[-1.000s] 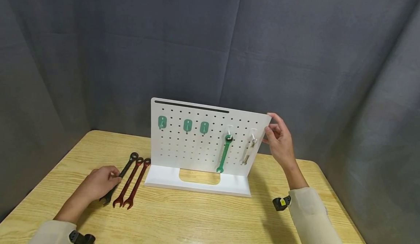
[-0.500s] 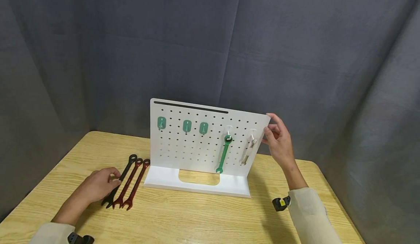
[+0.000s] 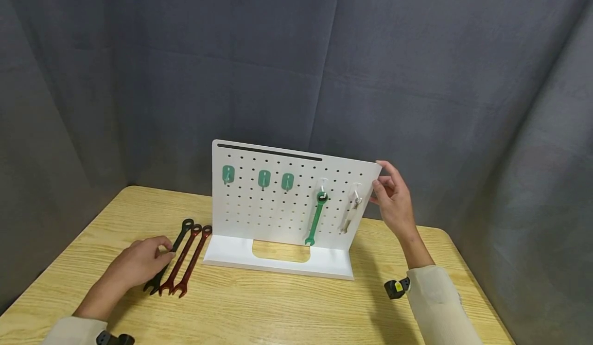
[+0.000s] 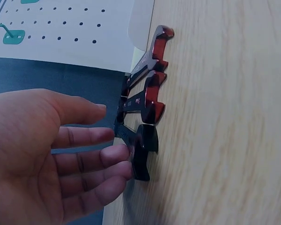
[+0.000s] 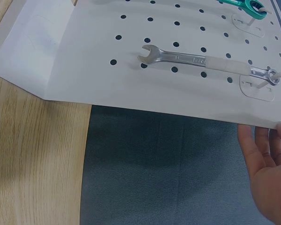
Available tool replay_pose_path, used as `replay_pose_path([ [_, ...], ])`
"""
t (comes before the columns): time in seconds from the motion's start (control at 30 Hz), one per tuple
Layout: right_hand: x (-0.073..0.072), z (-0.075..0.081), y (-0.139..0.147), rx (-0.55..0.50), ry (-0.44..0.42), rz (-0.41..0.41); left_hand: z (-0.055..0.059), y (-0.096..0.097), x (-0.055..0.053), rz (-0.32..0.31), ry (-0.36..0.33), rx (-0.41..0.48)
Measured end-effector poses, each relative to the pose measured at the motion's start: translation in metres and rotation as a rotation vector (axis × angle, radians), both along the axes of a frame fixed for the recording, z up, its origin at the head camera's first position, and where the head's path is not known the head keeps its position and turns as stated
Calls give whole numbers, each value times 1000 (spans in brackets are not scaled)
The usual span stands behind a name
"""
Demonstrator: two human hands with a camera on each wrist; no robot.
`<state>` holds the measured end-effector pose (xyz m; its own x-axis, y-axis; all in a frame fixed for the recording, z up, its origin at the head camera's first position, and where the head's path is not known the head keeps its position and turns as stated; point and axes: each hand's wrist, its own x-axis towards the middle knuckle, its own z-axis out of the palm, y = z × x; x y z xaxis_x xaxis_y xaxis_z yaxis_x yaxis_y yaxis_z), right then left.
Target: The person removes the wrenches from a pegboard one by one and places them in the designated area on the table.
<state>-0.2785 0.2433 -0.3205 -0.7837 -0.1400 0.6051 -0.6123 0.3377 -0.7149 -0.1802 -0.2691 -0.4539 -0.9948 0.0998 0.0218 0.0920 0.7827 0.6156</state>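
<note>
My left hand [image 3: 139, 262] hovers over a black ratcheting wrench [image 3: 180, 237], its fingers loosely bent. In the left wrist view the thumb stands apart from the fingers, and the fingertips are right at the black wrench's open end [image 4: 140, 159]. Beside it on the table lie two red wrenches [image 3: 182, 257], side by side. With my right hand [image 3: 397, 201] I hold the upper right edge of a white pegboard [image 3: 259, 216], thumb in front and fingers behind. On the board hang a green wrench [image 3: 316, 220] and a silver wrench [image 5: 178, 57] with a pale wrap on its shaft.
Three green hooks [image 3: 264, 178] on the board's left half carry nothing. The board's white base [image 3: 231, 249] stands on the wooden table [image 3: 278, 309], with a cutout at its middle. A grey curtain [image 3: 278, 67] hangs behind the table and at both sides.
The black wrench has shifted closer alongside the red ones, its open end moving right. My left thumb has since moved slightly right over it. My right hand stays on the board's edge.
</note>
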Motion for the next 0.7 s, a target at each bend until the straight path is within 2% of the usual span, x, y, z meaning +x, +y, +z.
replay_pose_path([
  [0.23, 0, 0, 0, 14, 2, -12, 6, 9, 3, -31, 36, 3],
  [0.4, 0, 0, 1, 17, 3, -15, 9, 24, 1, -68, 96, -4],
  [0.6, 0, 0, 0, 12, 8, -8, 11, 47, -6, -255, 115, 132],
  [0.7, 1, 0, -1, 14, 12, -15, 12, 60, -8, -305, 118, 156],
])
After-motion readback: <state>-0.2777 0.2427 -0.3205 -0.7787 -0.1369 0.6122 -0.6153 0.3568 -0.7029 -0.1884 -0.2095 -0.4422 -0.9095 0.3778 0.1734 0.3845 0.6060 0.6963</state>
